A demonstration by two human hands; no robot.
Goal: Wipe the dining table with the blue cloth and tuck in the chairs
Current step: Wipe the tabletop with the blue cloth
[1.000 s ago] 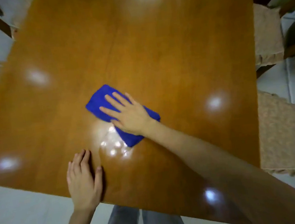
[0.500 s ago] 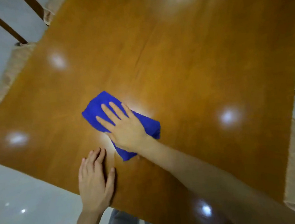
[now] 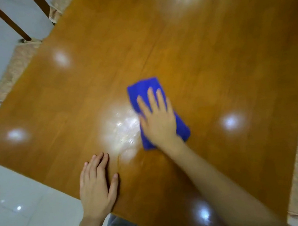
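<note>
1 wooden table [image 3: 211, 48], 1 blue cloth [image 3: 143, 87], 2 hands [image 3: 95, 190], 4 cushioned chairs [image 3: 17, 69].

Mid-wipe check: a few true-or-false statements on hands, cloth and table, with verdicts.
1. The right hand presses flat on the blue cloth. True.
2. The left hand grips the cloth too. False: it rests flat on the table near its front edge, apart from the cloth.
3. A wet-looking sheen lies just left of the cloth. True.
4. The cloth hangs over the table edge. False: it lies flat, well inside the top.
</note>
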